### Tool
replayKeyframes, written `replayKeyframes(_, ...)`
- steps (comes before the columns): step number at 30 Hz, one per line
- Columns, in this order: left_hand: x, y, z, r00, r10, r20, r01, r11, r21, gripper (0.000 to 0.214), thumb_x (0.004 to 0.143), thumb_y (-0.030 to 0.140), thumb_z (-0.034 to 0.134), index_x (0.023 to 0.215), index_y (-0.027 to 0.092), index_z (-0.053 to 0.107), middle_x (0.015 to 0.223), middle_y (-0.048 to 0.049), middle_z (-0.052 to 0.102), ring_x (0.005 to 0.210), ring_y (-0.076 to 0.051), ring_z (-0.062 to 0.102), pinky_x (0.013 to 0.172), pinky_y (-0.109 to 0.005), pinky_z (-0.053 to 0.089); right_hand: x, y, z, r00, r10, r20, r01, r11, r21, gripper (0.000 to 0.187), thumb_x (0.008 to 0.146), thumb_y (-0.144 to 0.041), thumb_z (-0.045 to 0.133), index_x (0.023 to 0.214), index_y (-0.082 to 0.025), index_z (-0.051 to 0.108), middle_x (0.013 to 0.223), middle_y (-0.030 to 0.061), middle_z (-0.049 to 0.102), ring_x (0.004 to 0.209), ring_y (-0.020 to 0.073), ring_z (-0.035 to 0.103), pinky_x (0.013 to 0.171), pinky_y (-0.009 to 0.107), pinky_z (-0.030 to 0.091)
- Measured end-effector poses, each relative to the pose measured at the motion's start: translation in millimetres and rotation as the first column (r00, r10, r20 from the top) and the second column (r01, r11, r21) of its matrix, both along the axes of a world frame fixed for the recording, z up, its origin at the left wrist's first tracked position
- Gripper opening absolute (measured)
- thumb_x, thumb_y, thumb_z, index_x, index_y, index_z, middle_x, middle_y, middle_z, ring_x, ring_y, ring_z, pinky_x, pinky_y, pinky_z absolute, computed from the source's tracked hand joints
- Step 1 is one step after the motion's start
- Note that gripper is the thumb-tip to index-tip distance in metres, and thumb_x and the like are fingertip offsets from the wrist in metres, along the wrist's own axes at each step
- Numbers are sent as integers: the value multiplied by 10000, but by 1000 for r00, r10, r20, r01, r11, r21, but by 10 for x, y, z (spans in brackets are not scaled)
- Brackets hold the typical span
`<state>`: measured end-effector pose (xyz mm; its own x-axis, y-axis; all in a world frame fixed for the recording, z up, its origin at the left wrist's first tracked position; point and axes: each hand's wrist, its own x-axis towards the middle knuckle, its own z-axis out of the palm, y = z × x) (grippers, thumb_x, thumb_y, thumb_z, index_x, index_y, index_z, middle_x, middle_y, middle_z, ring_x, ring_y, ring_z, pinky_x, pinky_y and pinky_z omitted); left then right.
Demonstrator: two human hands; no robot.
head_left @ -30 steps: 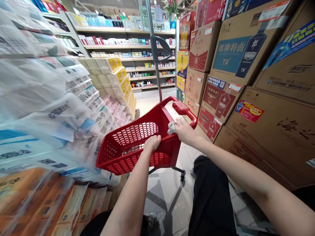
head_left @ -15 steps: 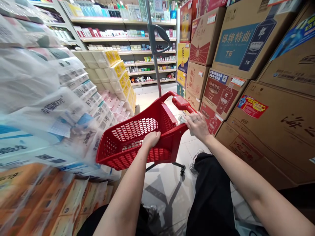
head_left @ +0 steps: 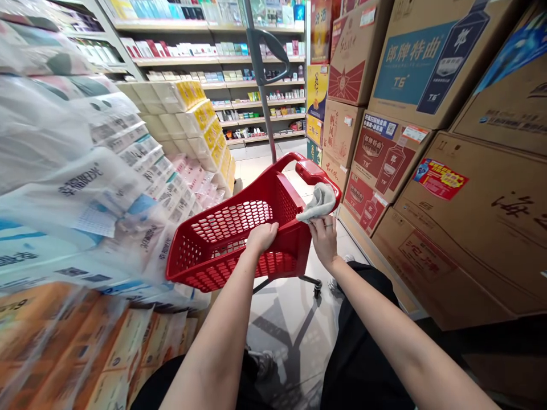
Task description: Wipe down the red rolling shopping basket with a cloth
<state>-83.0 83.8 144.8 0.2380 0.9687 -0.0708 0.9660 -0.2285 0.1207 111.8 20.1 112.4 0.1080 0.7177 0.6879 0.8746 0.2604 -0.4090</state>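
Observation:
A red plastic shopping cart [head_left: 299, 250] stands in front of me, its perforated basket pointing left and its handle at the upper right. My left hand [head_left: 262, 237] is closed over the near rim of the basket. A crumpled light grey cloth [head_left: 318, 203] lies against the cart near the handle's right side. My right hand [head_left: 323, 238] grips the lower edge of this cloth, with a ring showing on one finger. A grey pole with a looped dark handle [head_left: 273, 57] rises behind the cart.
Stacked cardboard cartons [head_left: 453, 228] line the right side. Plastic-wrapped paper packs [head_left: 106, 188] are piled on the left, with orange packs [head_left: 64, 341] below. Shelves of small boxes [head_left: 179, 60] stand at the back. A cart wheel [head_left: 317, 287] rests on the tiled floor by my feet.
My right hand has moved left and down from the cart's handle end, and the cloth now shows fully above its fingers. My left hand stays on the rim.

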Motion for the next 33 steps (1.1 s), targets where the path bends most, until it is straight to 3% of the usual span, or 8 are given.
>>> replayKeyframes(5, -4, -27, 11, 997, -56, -48, 57, 998, 16, 512, 922, 360, 131, 919, 184, 612, 957, -106, 652, 898, -216, 594, 762, -308, 412, -174, -135, -260, 994, 49, -95, -56, 996, -69, 303, 903, -332, 374, 1079, -178, 568, 1141, 143, 497, 1127, 247, 430, 944, 398, 385)
replayKeyframes(9, -8, -66, 19, 998, -7, -55, 7, 1000, 10, 534, 924, 365, 122, 867, 182, 620, 962, -102, 656, 906, -215, 597, 759, -301, 414, -291, -172, -466, 934, 54, -354, -108, 985, -135, 375, 847, -448, 470, 1092, -164, 479, 971, 113, 568, 905, 222, 559, 760, 351, 470)
replayKeyframes(14, 2, -84, 20, 997, -14, -73, 14, 1000, 9, 476, 922, 344, 171, 934, 172, 615, 1019, -109, 644, 954, -225, 584, 794, -309, 408, -172, 10, -274, 788, 7, -616, -3, 1000, 9, 653, 801, -491, 521, 1268, -121, 253, 1094, 162, 533, 937, 199, 557, 764, 321, 453)
replayKeyframes(18, 16, -67, -4, 995, -54, -81, 55, 998, 5, 465, 924, 323, 173, 938, 169, 612, 983, -116, 648, 945, -223, 589, 797, -314, 406, -102, 123, -243, 815, -28, -579, 31, 1000, -5, 565, 834, -504, 447, 1220, -97, 381, 1118, 193, 519, 1033, 232, 513, 841, 364, 420)
replayKeyframes(22, -8, -59, -23, 993, -86, -75, 88, 996, 15, 496, 926, 328, 137, 919, 176, 609, 946, -114, 652, 917, -222, 595, 780, -319, 406, -150, 80, -629, 912, -46, -408, -16, 989, -149, 429, 883, -489, 342, 942, -131, 571, 905, 134, 600, 964, 240, 533, 851, 386, 420)
replayKeyframes(27, -65, -77, -10, 993, -85, -78, 87, 996, 18, 483, 923, 334, 136, 935, 200, 600, 954, -95, 655, 909, -227, 595, 768, -327, 405, -184, -73, -1084, 959, 70, -275, -135, 965, -225, 387, 907, -419, 318, 979, -141, 577, 902, 103, 606, 851, 204, 560, 730, 343, 469)
replayKeyframes(29, -72, -84, -4, 996, -63, -66, 64, 998, 11, 485, 923, 339, 135, 936, 205, 601, 974, -87, 654, 926, -220, 590, 777, -319, 402, -191, -89, -1047, 972, 92, -217, -145, 959, -243, 380, 912, -406, 305, 967, -152, 581, 916, 104, 612, 901, 213, 546, 766, 358, 458)
replayKeyframes(33, -63, -84, -5, 999, -32, -43, 32, 999, 0, 536, 922, 367, 111, 904, 191, 616, 976, -90, 657, 921, -218, 590, 769, -310, 404, -224, -8, -670, 981, 2, -195, -42, 979, -199, 418, 933, -372, 227, 992, -146, 573, 1042, 124, 599, 1085, 220, 464, 946, 411, 340)
